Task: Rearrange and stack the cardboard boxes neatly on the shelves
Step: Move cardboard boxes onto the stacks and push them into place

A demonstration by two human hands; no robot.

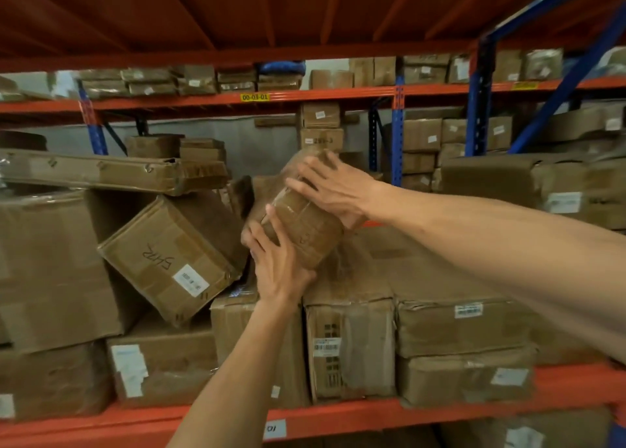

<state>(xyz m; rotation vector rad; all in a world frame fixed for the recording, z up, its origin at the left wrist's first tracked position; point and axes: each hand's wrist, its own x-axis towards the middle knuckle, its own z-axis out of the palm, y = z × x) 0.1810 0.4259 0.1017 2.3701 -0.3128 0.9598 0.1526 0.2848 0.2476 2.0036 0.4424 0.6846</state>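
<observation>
From the head camera, the one view there is, both hands are on a small taped cardboard parcel held tilted above the middle of the orange shelf. The left hand comes up from below, its grip curled under the parcel's lower left corner with the fingers wrapped round the edge. The right hand reaches in from the right, its grip spread flat over the parcel's upper side, fingers fairly straight and pressing rather than hooking round. The parcel hangs just over the row of upright cartons, close to their tops, and whether it touches them cannot be told. Just to its left a tilted box with a white label leans cornerwise in a gap between a big carton on the left and the stack beside it, and a long flat box lies across the top, sagging and dented. On the right the cartons sit in fairly level layers. As a judgement, the work is somewhere in the middle: the right half of this shelf looks orderly, but the held parcel has no place yet, the leaning box wants squaring up, and the long box above it wants a flatter bed. The racks behind are too blurred to judge.
</observation>
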